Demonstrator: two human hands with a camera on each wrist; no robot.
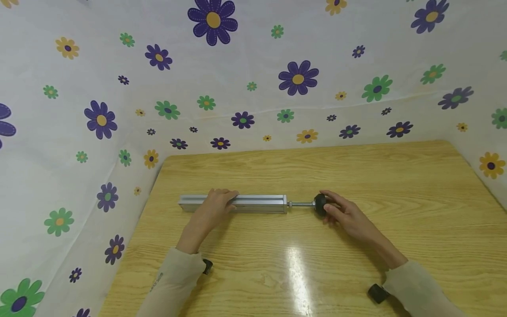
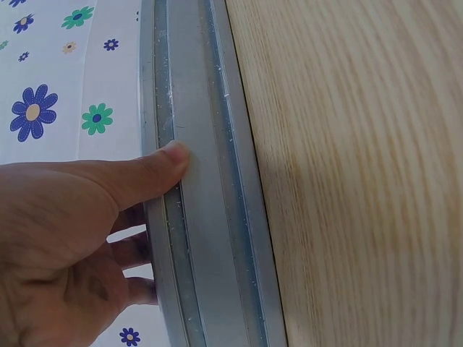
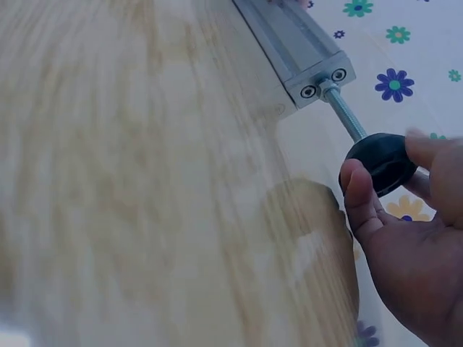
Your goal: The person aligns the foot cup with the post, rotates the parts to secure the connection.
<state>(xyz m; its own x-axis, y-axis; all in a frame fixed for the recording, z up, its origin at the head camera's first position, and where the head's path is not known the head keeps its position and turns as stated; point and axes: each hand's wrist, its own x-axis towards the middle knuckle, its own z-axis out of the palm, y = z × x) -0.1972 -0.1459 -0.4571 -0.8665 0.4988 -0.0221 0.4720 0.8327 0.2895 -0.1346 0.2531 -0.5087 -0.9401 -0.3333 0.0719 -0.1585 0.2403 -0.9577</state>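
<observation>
Metal bar (image 1: 259, 204) on counter (image 1: 253, 237), centre of frame, gripped by left hand (image 1: 209, 212). Right hand (image 1: 348, 218) pinches black knob (image 1: 320, 205), right of centre. Done: threaded rod (image 1: 303, 204) joins both. Rod partly exposed; what remains, cannot tell.

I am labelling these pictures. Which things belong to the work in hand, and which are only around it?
In the work:
slotted aluminium profile, in the left hand
threaded rod
black levelling foot, in the right hand

Only around it:
wood-grain tabletop
flower-print sheet
black wrist devices
</observation>
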